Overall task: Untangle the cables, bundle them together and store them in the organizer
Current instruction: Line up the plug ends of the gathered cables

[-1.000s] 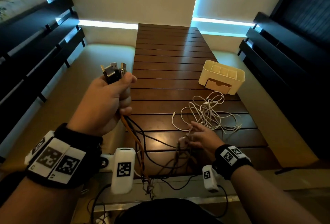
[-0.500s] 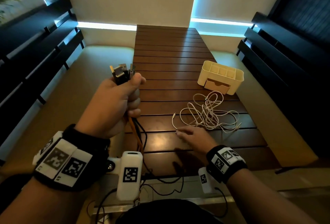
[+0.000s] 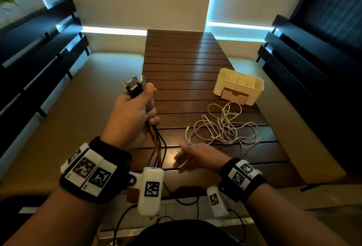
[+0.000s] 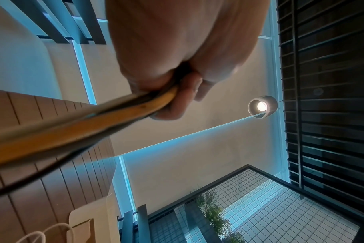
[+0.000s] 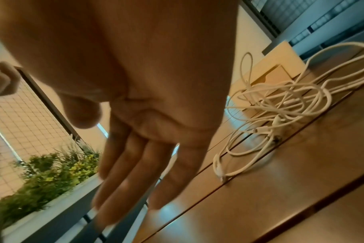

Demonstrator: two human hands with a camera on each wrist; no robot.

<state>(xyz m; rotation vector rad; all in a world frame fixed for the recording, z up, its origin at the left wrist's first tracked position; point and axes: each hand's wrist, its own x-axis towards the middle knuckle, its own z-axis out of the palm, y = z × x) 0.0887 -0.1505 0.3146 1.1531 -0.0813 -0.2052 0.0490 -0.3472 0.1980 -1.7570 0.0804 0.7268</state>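
My left hand [image 3: 135, 116] is raised over the table's left edge and grips a bunch of dark and orange cables [image 3: 157, 144], their USB plugs [image 3: 134, 85] sticking out above my thumb. The left wrist view shows the orange cable [image 4: 89, 123] running out from my curled fingers [image 4: 172, 105]. The strands hang down over the table's near edge. My right hand [image 3: 188, 157] hovers low over the near table with straight fingers [image 5: 123, 174], holding nothing. A tangle of white cables [image 3: 223, 126] lies on the slats just beyond it. The cream organizer [image 3: 239, 87] stands behind the tangle.
The slatted wooden table [image 3: 182, 59] runs away from me between two cushioned benches [image 3: 82, 97] with dark slatted backs. Black cables [image 3: 186, 202] dangle below the near edge by my lap. Planter greenery [image 5: 48, 179] shows in the right wrist view.
My right hand let go of the dark strands near the front edge, opened flat and slid left. The left hand lifted the bunch, pulling the dark cables off the tabletop.
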